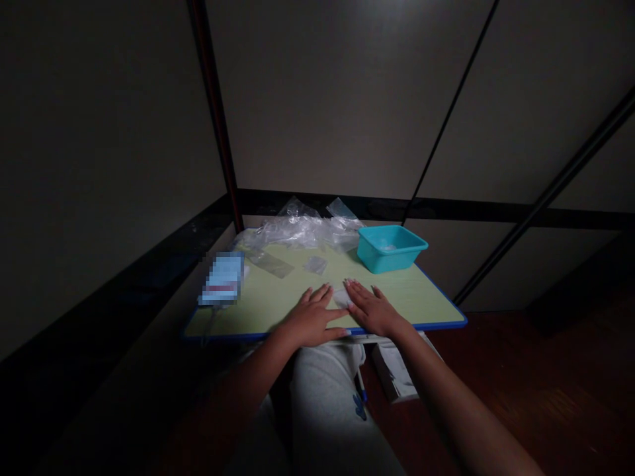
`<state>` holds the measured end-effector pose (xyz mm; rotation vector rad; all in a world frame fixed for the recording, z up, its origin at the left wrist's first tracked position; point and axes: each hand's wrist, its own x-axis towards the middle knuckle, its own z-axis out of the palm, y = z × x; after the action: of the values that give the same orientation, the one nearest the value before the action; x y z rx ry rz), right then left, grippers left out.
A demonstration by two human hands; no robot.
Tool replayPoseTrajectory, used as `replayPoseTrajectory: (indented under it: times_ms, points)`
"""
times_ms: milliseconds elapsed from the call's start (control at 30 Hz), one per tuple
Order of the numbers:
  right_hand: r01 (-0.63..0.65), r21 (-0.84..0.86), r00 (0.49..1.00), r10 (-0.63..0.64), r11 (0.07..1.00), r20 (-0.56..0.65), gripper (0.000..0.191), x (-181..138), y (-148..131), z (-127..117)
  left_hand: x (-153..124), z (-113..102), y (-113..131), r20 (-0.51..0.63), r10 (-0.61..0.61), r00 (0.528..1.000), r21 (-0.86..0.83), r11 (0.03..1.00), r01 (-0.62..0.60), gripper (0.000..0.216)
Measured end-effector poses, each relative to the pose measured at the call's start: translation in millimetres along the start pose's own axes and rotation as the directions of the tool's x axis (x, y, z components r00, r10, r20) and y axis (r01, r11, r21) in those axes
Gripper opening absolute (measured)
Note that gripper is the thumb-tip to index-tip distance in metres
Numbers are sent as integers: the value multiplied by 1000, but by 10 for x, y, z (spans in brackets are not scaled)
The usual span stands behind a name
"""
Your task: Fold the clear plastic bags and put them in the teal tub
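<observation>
My left hand (311, 319) lies flat on the small yellow-green table (421, 301) with its fingers stretched out. My right hand (373, 309) lies flat beside it, fingers spread too. Between the two hands, partly under the fingers, is a small clear plastic bag (341, 297). Neither hand grips anything. Farther back on the table lie two more small clear bags (315, 265) (271, 263).
A turquoise plastic tub (389, 247) stands at the table's back right. A heap of crumpled clear plastic bags (303, 229) fills the back edge. A blurred-out flat object (223, 278) lies at the left. Dark walls close in behind and left; wooden floor lies to the right.
</observation>
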<state>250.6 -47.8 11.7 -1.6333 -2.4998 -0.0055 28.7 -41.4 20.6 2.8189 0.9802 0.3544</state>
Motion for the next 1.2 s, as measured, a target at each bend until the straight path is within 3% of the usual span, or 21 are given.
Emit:
replayPoseTrajectory:
  times_ms: [267, 433, 767, 1033, 1200]
  points:
    - [-52, 1, 997, 52, 999, 62, 57, 10, -55, -59, -28, -13, -53, -287, -114, 951, -68, 993, 99, 34]
    - [-79, 21, 991, 76, 997, 110, 61, 6, -67, -91, -50, 5, -32, -248, -26, 968, 21, 999, 33, 29]
    - [-80, 61, 995, 75, 995, 72, 63, -9, -83, -81, -9, -9, 4, -291, -40, 956, 62, 996, 60, 28]
    - [-95, 82, 994, 91, 992, 57, 67, -4, -89, -51, 208, 157, -79, -331, -200, 922, -65, 980, 189, 27]
    - [-105, 108, 994, 102, 989, 30, 66, 1, -76, -5, 486, 194, -32, -369, -379, 849, -256, 919, 299, 19]
